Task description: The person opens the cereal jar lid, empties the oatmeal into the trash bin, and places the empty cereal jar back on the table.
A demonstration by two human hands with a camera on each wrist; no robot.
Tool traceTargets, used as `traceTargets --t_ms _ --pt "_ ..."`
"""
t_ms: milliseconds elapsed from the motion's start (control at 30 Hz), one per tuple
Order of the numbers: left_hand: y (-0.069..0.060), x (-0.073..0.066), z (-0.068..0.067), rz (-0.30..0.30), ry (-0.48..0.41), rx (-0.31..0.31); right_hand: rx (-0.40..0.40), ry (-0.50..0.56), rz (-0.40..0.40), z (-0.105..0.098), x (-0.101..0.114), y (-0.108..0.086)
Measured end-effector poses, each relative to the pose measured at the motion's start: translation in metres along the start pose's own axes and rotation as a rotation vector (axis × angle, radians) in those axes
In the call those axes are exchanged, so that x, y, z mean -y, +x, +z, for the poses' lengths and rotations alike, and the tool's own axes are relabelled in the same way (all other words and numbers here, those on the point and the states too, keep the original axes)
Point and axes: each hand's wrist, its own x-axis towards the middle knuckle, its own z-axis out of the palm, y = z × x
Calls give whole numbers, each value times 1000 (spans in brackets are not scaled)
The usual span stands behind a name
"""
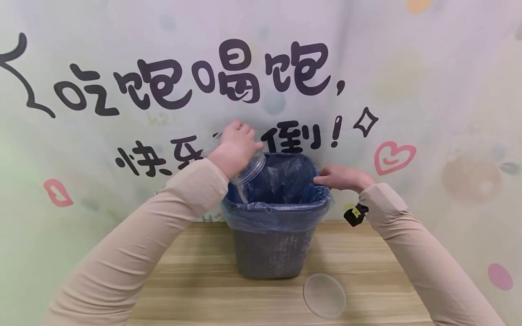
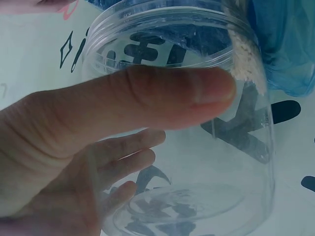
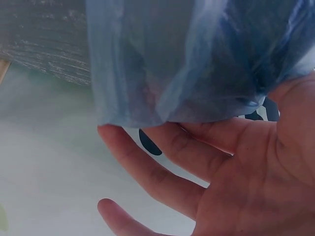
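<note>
My left hand (image 1: 236, 151) grips a clear plastic jar (image 2: 197, 164), tipped with its mouth down over the left part of a grey trash bin (image 1: 273, 256). Pale, grainy stuff (image 2: 246, 61) lies along the jar's wall by the mouth, and a pale streak shows below the mouth in the head view. A blue plastic bag (image 1: 277, 219) lines the bin and is folded over its rim. At the bin's right side, my right hand (image 1: 344, 177) holds the rim, thumb on top and some fingers behind the bag's hanging edge.
The bin stands on a wood-grain table (image 1: 191, 280) against a printed wall cloth (image 1: 440, 90). A round translucent lid (image 1: 324, 295) lies in front of the bin, slightly right. A small black and yellow object (image 1: 356, 214) is by the right wrist.
</note>
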Motion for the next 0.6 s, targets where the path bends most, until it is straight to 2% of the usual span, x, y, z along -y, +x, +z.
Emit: traceTargets --t_ms 200,400,600 --pt "-2 -2 1 -3 7 -7 6 19 4 1 0 2" --pt "-4 -9 4 2 55 -19 11 38 -22 1 1 2" --pt "-3 -18 4 -2 192 -55 10 28 -6 1 0 3"
